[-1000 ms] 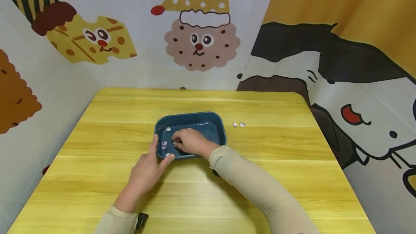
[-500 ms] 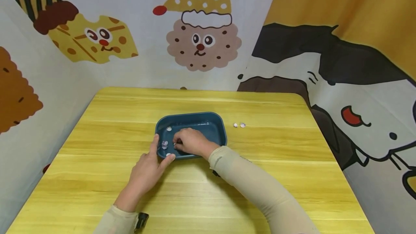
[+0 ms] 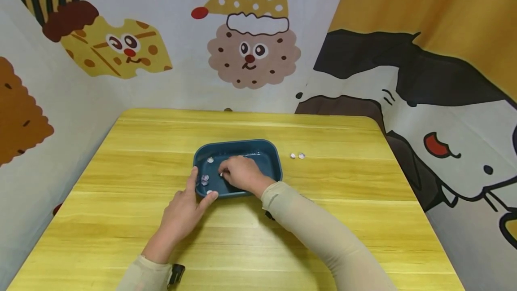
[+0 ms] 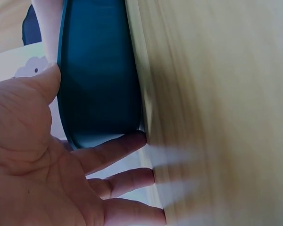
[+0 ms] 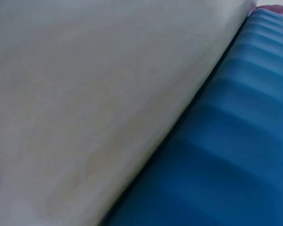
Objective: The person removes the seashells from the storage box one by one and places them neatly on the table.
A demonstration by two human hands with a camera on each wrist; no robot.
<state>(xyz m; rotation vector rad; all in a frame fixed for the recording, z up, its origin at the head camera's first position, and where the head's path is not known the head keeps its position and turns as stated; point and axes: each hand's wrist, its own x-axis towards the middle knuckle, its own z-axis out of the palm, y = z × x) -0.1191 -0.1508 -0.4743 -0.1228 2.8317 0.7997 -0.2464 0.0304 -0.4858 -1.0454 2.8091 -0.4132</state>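
Observation:
A dark blue rectangular tray [image 3: 264,160] sits on the wooden table. My right hand [image 3: 242,173] reaches inside it, thumb and fingertips pinching a small whitish piece [image 3: 221,174], mostly hidden by the fingers. My left hand [image 3: 181,212] steadies the tray's near left corner: in the left wrist view the thumb presses the rim, while the straight fingers [image 4: 129,181] reach down to the table beside the wall. Along the tray's left side lie a white piece [image 3: 210,160], a purplish-white piece [image 3: 205,180] and another white piece [image 3: 209,192] by the left thumb.
Two small whitish-purple pieces [image 3: 297,155] lie on the table [image 3: 343,174] right of the tray. Cartoon-printed cloth [image 3: 161,93] hangs behind the table and along both sides. In the right wrist view, the tray's ribbed-looking blue wall [image 5: 245,141] is close and blurred.
My right hand has shifted slightly right and away from me inside the tray, with the small whitish piece at its fingertips. My left hand stays at the tray's corner.

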